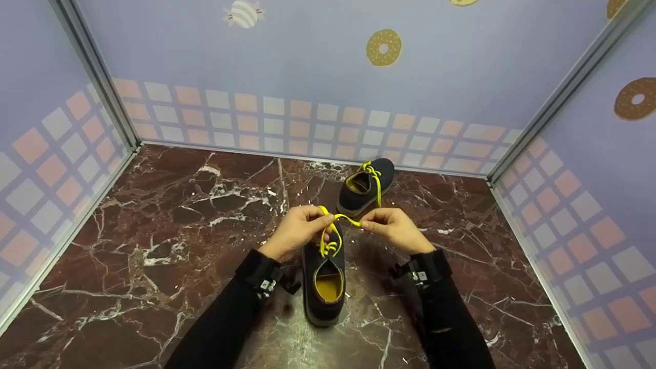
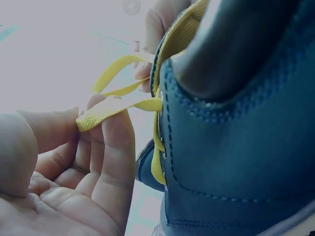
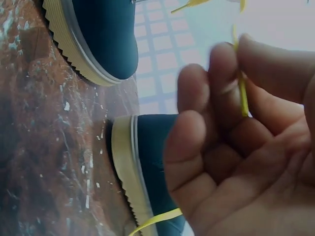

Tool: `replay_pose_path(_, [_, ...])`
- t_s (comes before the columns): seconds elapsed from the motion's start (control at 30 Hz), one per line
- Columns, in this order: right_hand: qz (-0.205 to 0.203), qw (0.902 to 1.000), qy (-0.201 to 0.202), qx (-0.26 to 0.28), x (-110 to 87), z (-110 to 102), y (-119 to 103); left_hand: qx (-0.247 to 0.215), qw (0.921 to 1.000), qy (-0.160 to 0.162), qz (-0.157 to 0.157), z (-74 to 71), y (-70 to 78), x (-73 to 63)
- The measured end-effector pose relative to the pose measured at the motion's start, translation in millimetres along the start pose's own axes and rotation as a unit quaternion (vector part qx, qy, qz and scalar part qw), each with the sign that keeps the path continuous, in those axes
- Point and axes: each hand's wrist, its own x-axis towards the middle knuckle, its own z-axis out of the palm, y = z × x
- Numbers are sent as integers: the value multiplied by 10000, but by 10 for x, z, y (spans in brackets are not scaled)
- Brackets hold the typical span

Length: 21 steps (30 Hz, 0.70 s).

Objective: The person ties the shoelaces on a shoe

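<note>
A dark shoe [image 1: 325, 320] with a yellow lining stands on the floor in front of me, toe pointing away. Above its tongue, my left hand [image 1: 297, 233] pinches its yellow shoelace [image 1: 348, 219] between thumb and fingers; the left wrist view has the flat lace [image 2: 101, 112] lying over the fingertips. To the right, my right hand [image 1: 397, 230] pinches the same shoelace close to one end. In the right wrist view a short piece of lace [image 3: 243, 93] sticks out below the thumb and forefinger. A short slack stretch curves between both hands.
A second dark shoe [image 1: 359, 197] with yellow laces stands just beyond the hands, near the back wall [image 1: 307, 61]. The floor [image 1: 169, 215] is dark red marble pattern. Tiled-print panels enclose it at left, back and right.
</note>
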Motion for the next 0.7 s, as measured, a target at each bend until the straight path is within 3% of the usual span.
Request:
replay_pose_path(0.2, [173,9974,-600,-348,-46,19,-108,267,9991,266,194,7,19,-12])
replay_pose_path(0.4, [-106,9950,-728,-677,-53,60,-186,559,9972,424,271,14,43,-20])
replay_pose_path(0.57, [-103,9976,-684,-9,-59,130,-253,710,9957,508,296,21,20,-29])
replay_pose_path(0.7, [12,9907,-709,1165,-57,221,-308,950,9936,473,396,22,14,-35])
